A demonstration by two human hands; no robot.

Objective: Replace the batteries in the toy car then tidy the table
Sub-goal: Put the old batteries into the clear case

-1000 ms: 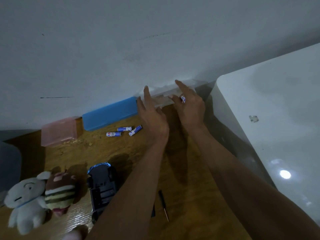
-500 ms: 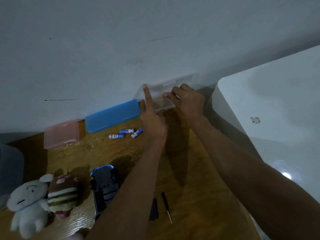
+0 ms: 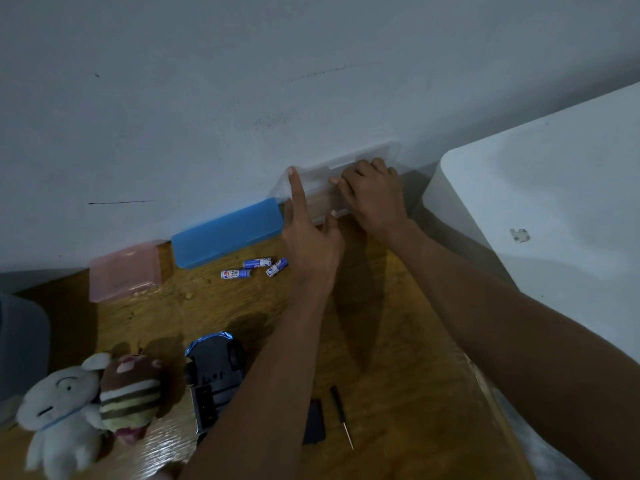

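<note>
Roughly midway, by my read. Wooden table point(image 3: 398, 341) untidied. Toy car point(image 3: 214, 375) upside down near front edge, battery bay open, cover point(image 3: 314, 422) and screwdriver point(image 3: 341, 415) beside it. Clear box point(image 3: 322, 183) at wall: left hand point(image 3: 308, 244) steadies lid, forefinger straight; right hand point(image 3: 372, 194) curled inside, contents hidden. Three batteries point(image 3: 254, 268) loose mid-table.

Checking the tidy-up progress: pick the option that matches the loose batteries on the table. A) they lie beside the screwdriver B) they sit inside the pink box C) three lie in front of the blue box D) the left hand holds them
C: three loose batteries lie on the wooden table just in front of the blue box, apart from the pink box, the screwdriver and the left hand.
</note>
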